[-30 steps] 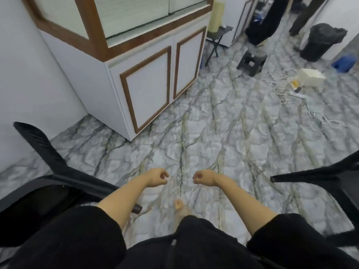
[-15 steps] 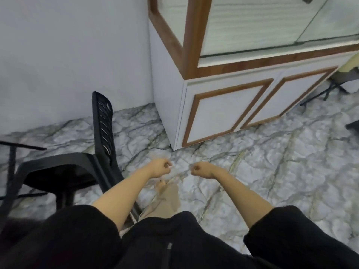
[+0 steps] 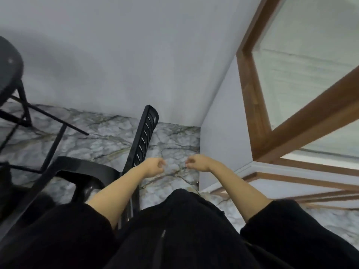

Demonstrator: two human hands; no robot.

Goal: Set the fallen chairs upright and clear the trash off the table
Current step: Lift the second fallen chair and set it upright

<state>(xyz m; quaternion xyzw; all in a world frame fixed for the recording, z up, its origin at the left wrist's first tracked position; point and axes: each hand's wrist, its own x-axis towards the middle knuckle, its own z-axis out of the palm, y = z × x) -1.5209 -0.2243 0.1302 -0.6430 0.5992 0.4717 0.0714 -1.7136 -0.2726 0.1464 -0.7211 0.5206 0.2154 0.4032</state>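
A black plastic chair (image 3: 142,136) stands at lower left, its slatted back rising toward the wall and its seat (image 3: 85,171) under my left forearm. My left hand (image 3: 153,166) hovers just right of the chair back with fingers curled and nothing in it. My right hand (image 3: 197,163) hangs a short way to its right, also loosely closed and holding nothing. The two hands are apart, over the marble floor. A round black table (image 3: 8,66) with thin crossed legs shows at the far left edge; its top is mostly out of view.
A white cabinet with brown wooden trim and glass doors (image 3: 250,105) fills the right side, its corner close to my right hand. A plain grey wall (image 3: 120,55) runs behind the chair. Marble-patterned floor (image 3: 174,136) lies between the chair and the cabinet.
The view has swung further left and closer to the wall; the chair and the cabinet corner now sit nearer my hands, and the table has come into view. Both hands stay curled, holding nothing.
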